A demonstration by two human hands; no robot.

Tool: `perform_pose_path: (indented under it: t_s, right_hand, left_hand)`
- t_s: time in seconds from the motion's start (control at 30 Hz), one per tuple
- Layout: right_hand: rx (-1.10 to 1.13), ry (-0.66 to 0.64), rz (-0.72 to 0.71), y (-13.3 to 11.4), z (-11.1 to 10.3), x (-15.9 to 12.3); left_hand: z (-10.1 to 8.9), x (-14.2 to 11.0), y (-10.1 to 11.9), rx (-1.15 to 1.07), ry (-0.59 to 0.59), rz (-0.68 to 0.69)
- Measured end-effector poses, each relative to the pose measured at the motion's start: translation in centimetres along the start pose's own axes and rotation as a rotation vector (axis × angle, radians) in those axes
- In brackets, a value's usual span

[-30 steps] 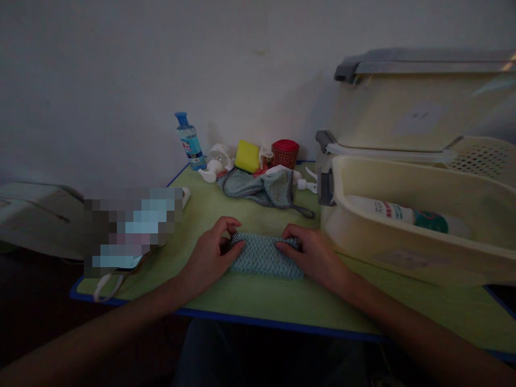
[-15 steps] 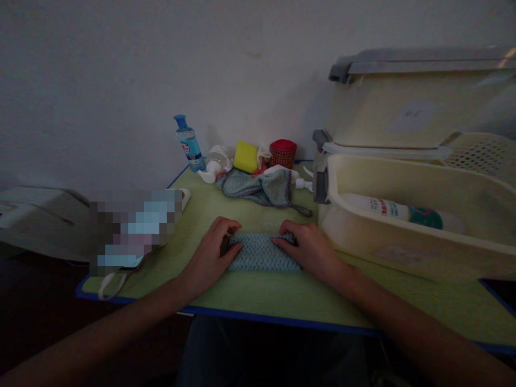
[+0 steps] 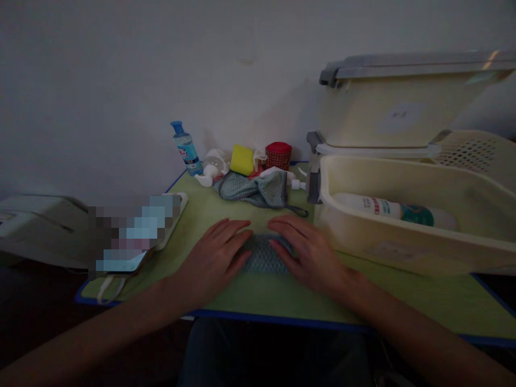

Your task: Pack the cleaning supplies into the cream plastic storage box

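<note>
A folded light blue waffle-weave cloth [image 3: 263,256] lies on the green table [image 3: 258,295] near its front edge. My left hand [image 3: 213,258] lies flat over the cloth's left part, fingers stretched out and close together. My right hand [image 3: 308,252] lies flat over its right part in the same way. The two hands nearly meet in the middle, so only a small strip of cloth shows between them.
At the back stand a blue-capped bottle [image 3: 184,149], a yellow sponge [image 3: 242,159], a red container [image 3: 278,156] and a crumpled grey-green cloth [image 3: 258,189]. A cream plastic tub [image 3: 403,236] holding a lying bottle [image 3: 387,208] fills the right side. A blurred object [image 3: 133,231] lies left.
Both hands went from pinching the cloth's ends to lying flat on top of it, moving inward toward each other. The cloth looks shorter and mostly covered now.
</note>
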State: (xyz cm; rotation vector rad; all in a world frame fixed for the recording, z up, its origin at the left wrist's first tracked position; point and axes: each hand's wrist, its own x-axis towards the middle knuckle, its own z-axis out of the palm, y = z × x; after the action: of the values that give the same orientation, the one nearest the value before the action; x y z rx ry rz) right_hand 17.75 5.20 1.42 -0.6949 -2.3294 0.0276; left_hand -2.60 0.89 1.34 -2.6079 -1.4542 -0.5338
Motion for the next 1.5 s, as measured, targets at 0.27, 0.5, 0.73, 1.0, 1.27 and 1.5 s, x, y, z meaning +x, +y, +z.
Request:
perform_pose_path:
  t_s: [0.27, 0.5, 0.73, 1.0, 1.27, 1.5]
  right_hand:
    - [-0.149, -0.344, 0.04, -0.7, 1.6, -0.5]
    - [-0.167, -0.467, 0.091, 0.0, 1.6, -0.6]
    - [-0.159, -0.592, 0.106, 0.6, 1.5, -0.8]
    - [-0.165, -0.558, 0.102, 0.7, 1.6, -1.0]
    - [-0.194, -0.571, 0.089, 0.8, 1.5, -1.1]
    - [-0.176, -0.418, -0.027, -1.1, -0.4, -0.5]
  left_hand:
    - [2.2, 0.6, 1.1, 0.142, -0.194, 0.02]
    - [2.9, 0.5, -0.1, 0.097, -0.232, 0.008]
    - [3.1, 0.1, -1.0, 0.077, -0.264, 0.081]
    - [3.0, 0.1, -1.1, 0.062, -0.293, 0.08]
    - [2.7, 0.3, -1.1, 0.064, -0.324, 0.079]
    - [-0.3, 0.3, 0.1, 0.077, -0.305, 0.141]
